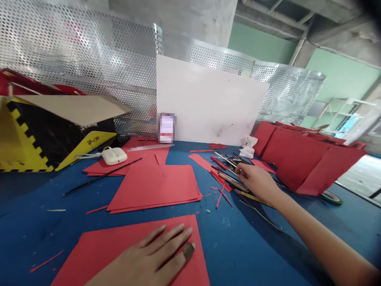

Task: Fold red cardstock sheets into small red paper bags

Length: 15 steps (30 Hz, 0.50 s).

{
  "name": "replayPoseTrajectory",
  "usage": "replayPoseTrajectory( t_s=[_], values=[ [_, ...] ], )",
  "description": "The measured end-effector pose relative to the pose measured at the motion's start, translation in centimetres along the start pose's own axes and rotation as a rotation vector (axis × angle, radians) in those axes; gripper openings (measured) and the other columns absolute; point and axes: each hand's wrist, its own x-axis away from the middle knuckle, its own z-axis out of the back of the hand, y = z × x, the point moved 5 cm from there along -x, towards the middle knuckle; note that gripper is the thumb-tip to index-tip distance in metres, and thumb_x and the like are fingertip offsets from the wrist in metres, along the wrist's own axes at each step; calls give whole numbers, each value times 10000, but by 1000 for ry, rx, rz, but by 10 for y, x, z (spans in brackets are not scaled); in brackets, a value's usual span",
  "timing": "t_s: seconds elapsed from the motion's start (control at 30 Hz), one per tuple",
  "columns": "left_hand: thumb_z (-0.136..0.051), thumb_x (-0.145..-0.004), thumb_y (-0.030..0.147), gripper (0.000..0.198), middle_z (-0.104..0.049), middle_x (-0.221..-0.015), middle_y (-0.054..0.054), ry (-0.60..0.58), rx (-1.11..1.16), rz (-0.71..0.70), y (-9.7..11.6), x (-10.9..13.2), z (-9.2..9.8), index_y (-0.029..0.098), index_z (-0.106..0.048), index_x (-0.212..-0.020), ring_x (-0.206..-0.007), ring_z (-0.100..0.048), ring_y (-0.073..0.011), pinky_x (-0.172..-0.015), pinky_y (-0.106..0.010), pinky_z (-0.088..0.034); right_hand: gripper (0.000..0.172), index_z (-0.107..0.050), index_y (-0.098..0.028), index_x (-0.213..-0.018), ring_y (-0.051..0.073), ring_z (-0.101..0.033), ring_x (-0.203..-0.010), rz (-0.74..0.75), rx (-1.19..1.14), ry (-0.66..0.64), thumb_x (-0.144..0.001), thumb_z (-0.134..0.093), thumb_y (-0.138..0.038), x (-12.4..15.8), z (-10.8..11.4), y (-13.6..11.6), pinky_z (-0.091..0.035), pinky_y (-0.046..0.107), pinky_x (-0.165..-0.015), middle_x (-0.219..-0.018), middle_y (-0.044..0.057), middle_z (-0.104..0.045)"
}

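Observation:
My left hand (154,254) lies flat and open on a red paper sheet (101,250) at the near edge of the blue table (253,246). My right hand (257,180) reaches forward to a heap of thin sticks and tools (232,165). Its fingers curl down onto the heap and close around one long thin tool. A stack of red paper sheets (154,186) lies in the middle of the table, between the two hands and farther back.
A yellow and black cardboard box (44,131) stands at the left, with a white earbud case (114,155) beside it. A thin black rod (101,176) lies across the red sheets. A white board (208,103) leans on perforated metal. Folded red card (306,159) and tape roll (331,196) sit right.

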Motion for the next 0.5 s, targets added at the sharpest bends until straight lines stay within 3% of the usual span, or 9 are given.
replayPoseTrajectory(
  t_s=[0.13, 0.23, 0.37, 0.5],
  values=[
    [-492, -928, 144, 725, -488, -1443, 11, 53, -49, -12, -3, 5, -13, 265, -97, -1524, -1263, -502, -167, -1068, -245, -356, 222, -673, -219, -984, 177, -625, -753, -16, 50, -118, -836, -509, -193, -2, -9, 20, -321, 241, -574, -904, 64, -706],
    [-485, -921, 134, 717, -468, -1459, 9, 49, -69, -10, -3, 7, -16, 267, -120, -1524, -1254, -510, -175, -1068, -253, -355, 225, -677, -216, -968, 215, -646, -830, -61, 118, -103, -852, -485, -201, -3, -10, 29, -333, 262, -592, -962, 83, -714],
    [-500, -911, 144, 724, -455, -1467, 7, 19, -68, 9, -3, 10, -19, 280, -133, -1520, -1249, -517, -177, -1062, -256, -362, 165, -667, -201, -894, 238, -651, -860, -71, 165, -112, -847, -508, -208, -4, -11, 32, -358, 277, -618, -963, 93, -710],
    [-503, -924, 159, 717, -468, -1457, 8, 28, -32, 18, -2, 11, -15, 299, -127, -1518, -1228, -539, -171, -1057, -248, -378, 212, -674, -168, -899, 240, -663, -825, -59, 204, -145, -886, -469, -217, -4, -15, 27, -379, 283, -621, -939, 124, -711]
  ],
)
